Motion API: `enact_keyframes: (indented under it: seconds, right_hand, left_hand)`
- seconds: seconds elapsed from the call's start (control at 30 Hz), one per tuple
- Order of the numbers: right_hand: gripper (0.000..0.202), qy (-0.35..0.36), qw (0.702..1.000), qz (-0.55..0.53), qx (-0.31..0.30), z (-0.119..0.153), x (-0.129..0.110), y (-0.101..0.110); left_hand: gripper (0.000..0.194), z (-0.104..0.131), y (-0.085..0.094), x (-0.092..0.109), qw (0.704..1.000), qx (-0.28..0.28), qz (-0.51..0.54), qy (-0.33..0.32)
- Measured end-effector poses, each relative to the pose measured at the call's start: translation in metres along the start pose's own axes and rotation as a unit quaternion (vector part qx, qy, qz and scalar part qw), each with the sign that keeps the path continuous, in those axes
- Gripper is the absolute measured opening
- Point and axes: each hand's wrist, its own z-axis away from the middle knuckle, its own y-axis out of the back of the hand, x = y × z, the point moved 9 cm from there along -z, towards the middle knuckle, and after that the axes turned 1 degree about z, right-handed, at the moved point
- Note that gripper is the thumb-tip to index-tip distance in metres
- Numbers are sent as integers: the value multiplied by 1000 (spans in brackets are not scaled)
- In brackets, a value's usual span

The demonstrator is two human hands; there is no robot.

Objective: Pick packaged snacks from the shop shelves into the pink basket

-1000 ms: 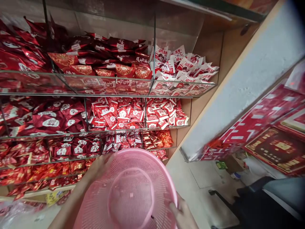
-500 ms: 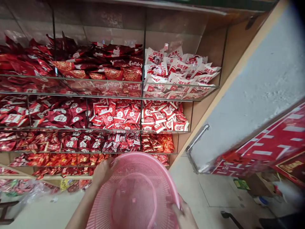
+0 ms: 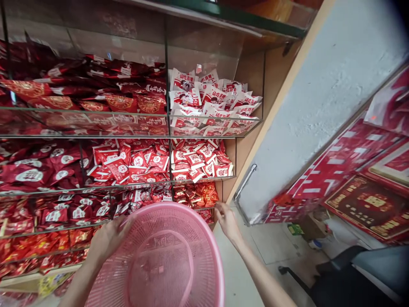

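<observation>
A round pink plastic basket [image 3: 161,268] with mesh sides is tilted toward me at the bottom centre, with no goods visible inside. My left hand [image 3: 110,238] grips its upper left rim, fingers wrapped over the edge. Off the basket's right side, my right hand [image 3: 226,219] is raised near the lower shelf corner, its fingers bent apart and holding nothing that shows. Just beyond the basket, orange-red wrapped sweets [image 3: 204,195] fill a small compartment. Higher up lie red and white packets [image 3: 201,160] and white packets with red print [image 3: 215,98].
Glass-fronted shelves [image 3: 128,121] of dark red packets [image 3: 28,172] stretch left. A grey wall [image 3: 306,102] stands right, with red printed boxes [image 3: 367,207] beside it. A black chair [image 3: 348,277] is at the lower right, on the tiled floor [image 3: 271,245].
My right hand has let go of the basket's right rim and moved up beside it. The view has shifted right, so shelves and basket appear further left.
</observation>
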Motion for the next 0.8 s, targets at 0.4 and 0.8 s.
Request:
enact_keyframes:
  seconds: [0.4, 0.8]
  right_hand:
    - [32, -57, 932, 351, -71, -85, -21, -41]
    - [30, -54, 926, 364, -84, -81, -18, -41]
  left_hand:
    - [50, -3, 0, 7, 999, 0, -28, -22]
    - [48, 12, 13, 9, 999, 32, 0, -19]
